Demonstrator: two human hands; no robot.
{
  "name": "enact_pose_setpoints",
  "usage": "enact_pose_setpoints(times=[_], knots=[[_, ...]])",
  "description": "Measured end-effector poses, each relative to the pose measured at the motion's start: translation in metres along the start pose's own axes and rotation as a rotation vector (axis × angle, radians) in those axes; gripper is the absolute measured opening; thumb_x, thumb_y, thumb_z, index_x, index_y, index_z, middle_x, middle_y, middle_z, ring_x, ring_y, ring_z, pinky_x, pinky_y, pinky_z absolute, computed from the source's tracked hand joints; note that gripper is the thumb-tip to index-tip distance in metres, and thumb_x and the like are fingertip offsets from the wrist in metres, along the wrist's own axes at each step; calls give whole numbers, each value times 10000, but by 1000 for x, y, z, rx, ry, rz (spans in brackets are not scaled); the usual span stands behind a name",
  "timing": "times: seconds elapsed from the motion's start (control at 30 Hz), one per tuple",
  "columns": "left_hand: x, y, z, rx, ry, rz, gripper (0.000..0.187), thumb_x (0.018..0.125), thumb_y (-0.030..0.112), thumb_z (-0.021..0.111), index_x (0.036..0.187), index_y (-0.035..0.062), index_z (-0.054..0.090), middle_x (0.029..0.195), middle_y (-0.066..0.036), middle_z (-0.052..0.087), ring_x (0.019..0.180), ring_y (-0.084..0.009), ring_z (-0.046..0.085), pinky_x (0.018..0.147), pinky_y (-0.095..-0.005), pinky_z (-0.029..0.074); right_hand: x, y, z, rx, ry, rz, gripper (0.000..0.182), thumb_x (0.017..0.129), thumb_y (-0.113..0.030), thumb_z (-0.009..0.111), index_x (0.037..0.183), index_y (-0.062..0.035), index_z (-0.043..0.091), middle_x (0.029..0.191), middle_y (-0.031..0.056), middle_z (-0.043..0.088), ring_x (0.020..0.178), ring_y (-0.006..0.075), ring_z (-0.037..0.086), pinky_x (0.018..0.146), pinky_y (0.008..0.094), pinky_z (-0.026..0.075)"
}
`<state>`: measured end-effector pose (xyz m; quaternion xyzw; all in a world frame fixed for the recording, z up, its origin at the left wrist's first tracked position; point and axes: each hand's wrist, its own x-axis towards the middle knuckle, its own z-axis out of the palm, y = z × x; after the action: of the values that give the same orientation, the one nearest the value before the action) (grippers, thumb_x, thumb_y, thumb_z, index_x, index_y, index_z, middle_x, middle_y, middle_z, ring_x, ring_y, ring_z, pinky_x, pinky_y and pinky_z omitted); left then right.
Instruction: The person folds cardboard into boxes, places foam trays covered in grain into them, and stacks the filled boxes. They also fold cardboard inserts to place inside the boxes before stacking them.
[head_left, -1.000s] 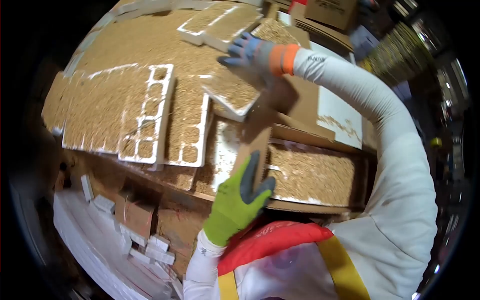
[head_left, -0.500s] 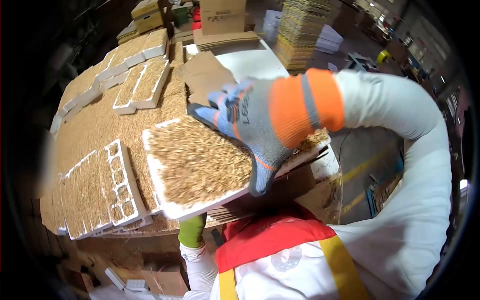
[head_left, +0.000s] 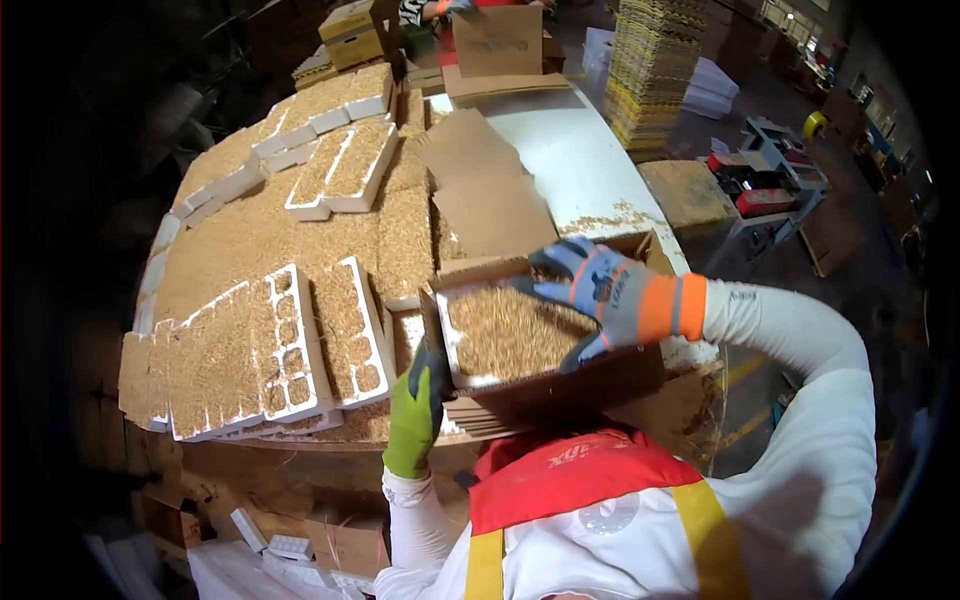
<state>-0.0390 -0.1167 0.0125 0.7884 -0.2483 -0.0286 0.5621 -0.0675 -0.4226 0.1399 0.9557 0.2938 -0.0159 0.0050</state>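
A white foam tray [head_left: 482, 381] heaped with tan, husk-like flakes [head_left: 515, 335] sits inside an open cardboard box [head_left: 560, 385] at the table's near edge. My right hand [head_left: 600, 290], in a grey-blue glove with an orange cuff, lies over the tray's right part. Its fingers are spread on the far side, with the thumb toward me. In a green glove with dark fingers, my left hand [head_left: 418, 410] grips the box's left near corner; its fingertips are partly hidden. Left of the box stand more foam trays [head_left: 365, 335], some with round cells showing between the flakes.
Loose flakes cover much of the table's left side. Cardboard sheets [head_left: 490, 190] lie behind the box beside a white surface [head_left: 555, 140]. Further back are a closed carton [head_left: 497, 42], a tall stack of yellowish sheets [head_left: 655, 75] and another person's gloved hand [head_left: 445, 8].
The flake-filled tray has gone down to the right into the cardboard box. My left hand has come out from beneath the tray to the box's corner; my right hand's fingers have spread.
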Motion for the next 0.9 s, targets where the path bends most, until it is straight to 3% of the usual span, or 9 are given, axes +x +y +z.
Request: enact_pose_setpoints(times=[0.1, 0.2, 0.33, 0.43, 0.47, 0.57, 0.63, 0.67, 0.9], knots=[[8, 17, -22, 169, -173, -27, 507, 1006, 336, 441, 1371, -15, 456, 956, -172, 658, 751, -223, 629, 638, -318, 501, -13, 3, 7, 158, -141, 104, 732, 799, -603, 641, 1431, -310, 414, 1344, 198, 447, 1168, 388, 475, 953, 472, 437], [57, 31, -49, -335, -178, -557, 530, 970, 431, 516, 1274, 3, 584, 1005, -133, 684, 789, -165, 663, 651, -266, 503, -27, 23, 41, -13, -291, 86, 764, 772, -518, 708, 1445, -350, 388, 1304, 185, 441, 1151, 391, 471, 918, 483, 460], [176, -10, -22, 204, -62, -161, 428, 875, 371, 673, 1123, 21, 671, 1006, -130, 708, 827, -211, 682, 697, -301, 521, -31, 30, 60, -5, -362, 63, 818, 738, -487, 741, 1450, -379, 352, 1345, 210, 395, 1171, 419, 446, 842, 522, 465], [256, -73, 30, 727, -318, 216, 410, 753, 287, 739, 1077, 49, 661, 1037, -185, 656, 936, -350, 628, 808, -412, 503, -26, 34, 40, 61, -422, 88, 768, 761, -519, 697, 1439, -308, 403, 1393, 203, 430, 1179, 410, 483, 857, 498, 482], [282, -103, 42, 976, -570, 312, 515, 715, 305, 753, 1160, 84, 617, 1169, -169, 605, 1101, -348, 570, 872, -427, 486, -16, 38, 147, 265, -1, 330, 655, 787, -548, 668, 1312, -173, 556, 1276, 158, 567, 1129, 333, 553, 845, 478, 495], [370, -205, 95, 1057, -627, 1207, 861, 550, 428, 818, 1317, 161, 534, 1371, -156, 496, 1264, -408, 441, 974, -580, 393, -19, 33, 144, 738, 306, 326, 486, 844, -457, 597, 1099, -45, 586, 994, 191, 601, 882, 362, 589, 727, 457, 491], [386, -154, 147, 1347, -1007, 1137, 886, 586, 508, 806, 1368, 217, 509, 1413, -145, 456, 1275, -456, 400, 1021, -595, 356, -8, 24, 169, 386, 393, 422, 380, 846, -407, 586, 976, -49, 587, 849, 163, 575, 780, 324, 586, 640, 435, 488], [385, -125, 161, 1255, -993, 1354, 715, 691, 453, 769, 1312, 162, 564, 1320, -154, 545, 1184, -391, 512, 972, -575, 403, -28, 30, 122, 97, 124, 70, 349, 848, -351, 533, 1106, -127, 602, 1353, 175, 464, 1052, 373, 528, 705, 585, 474], [414, -87, 253, 1239, -1045, 1391, 592, 725, 402, 740, 1230, 139, 579, 1202, -149, 565, 1084, -369, 532, 950, -555, 416, -39, 29, 111, -90, 396, 129, 220, 877, -295, 462, 916, -159, 629, 1085, 179, 572, 995, 378, 561, 700, 535, 482]])
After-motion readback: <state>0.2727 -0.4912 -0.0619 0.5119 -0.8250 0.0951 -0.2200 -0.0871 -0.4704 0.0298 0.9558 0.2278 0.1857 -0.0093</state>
